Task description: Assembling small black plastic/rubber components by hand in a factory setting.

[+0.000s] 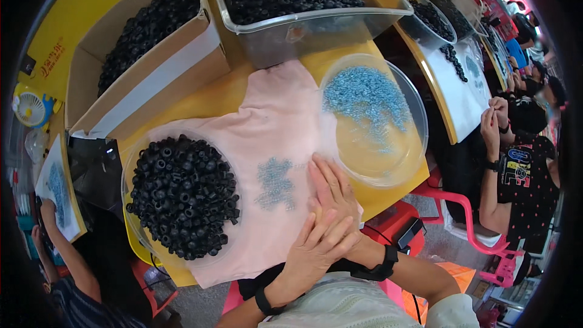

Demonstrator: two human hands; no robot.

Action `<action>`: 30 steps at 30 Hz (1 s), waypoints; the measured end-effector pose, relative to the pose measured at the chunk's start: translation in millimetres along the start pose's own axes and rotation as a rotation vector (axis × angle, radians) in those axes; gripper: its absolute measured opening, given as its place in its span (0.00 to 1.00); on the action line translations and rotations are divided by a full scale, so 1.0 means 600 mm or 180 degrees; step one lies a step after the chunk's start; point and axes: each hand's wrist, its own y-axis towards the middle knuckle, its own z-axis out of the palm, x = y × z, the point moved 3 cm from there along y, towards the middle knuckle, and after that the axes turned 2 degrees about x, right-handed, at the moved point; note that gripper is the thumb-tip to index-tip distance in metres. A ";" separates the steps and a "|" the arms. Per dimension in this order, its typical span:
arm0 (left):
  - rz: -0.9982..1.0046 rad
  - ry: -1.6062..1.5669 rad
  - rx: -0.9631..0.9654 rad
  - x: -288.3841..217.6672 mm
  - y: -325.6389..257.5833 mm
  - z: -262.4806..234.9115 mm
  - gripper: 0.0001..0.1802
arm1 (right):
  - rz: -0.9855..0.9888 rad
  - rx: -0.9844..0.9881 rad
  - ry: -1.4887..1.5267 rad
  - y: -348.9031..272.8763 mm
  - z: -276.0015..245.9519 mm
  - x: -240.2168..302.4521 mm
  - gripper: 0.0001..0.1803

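Head view, left to right. At far left, a cardboard box [109, 79] of black ring-shaped parts stands on the yellow tabletop [212, 94]. Below it, a clear round bowl [130, 206] holds a heap of the same black parts and rests partly on a pink cloth [273, 121] spread over the tabletop. Near the cloth's middle lies a small pile of bluish metal pieces [274, 183]. Just right of that pile are both hands: the left hand [319, 246] lies over the right hand [331, 191], fingers extended and loosely spread, palms down on the cloth, pinching nothing. Further right, a second clear bowl [404, 146] contains more bluish pieces. Behind, a clear tub [316, 33] holds black parts. At far right, another person sits on a pink chair [467, 218].
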 end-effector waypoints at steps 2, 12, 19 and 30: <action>-0.0032 -0.0311 -0.0118 0.002 0.009 -0.007 0.35 | -0.0027 -0.0049 -0.0015 -0.001 0.000 -0.001 0.31; -0.0926 -0.0839 -0.1129 -0.006 0.005 -0.034 0.46 | -0.0302 -0.0556 0.0272 0.003 0.002 -0.009 0.32; -0.1371 -0.1290 -0.1592 -0.009 0.001 -0.017 0.42 | -0.0371 -0.0784 0.0471 -0.006 0.005 -0.008 0.29; -0.1537 -0.1536 -0.1670 -0.008 0.009 -0.046 0.12 | -0.0986 -0.0865 0.1098 -0.001 -0.025 -0.014 0.18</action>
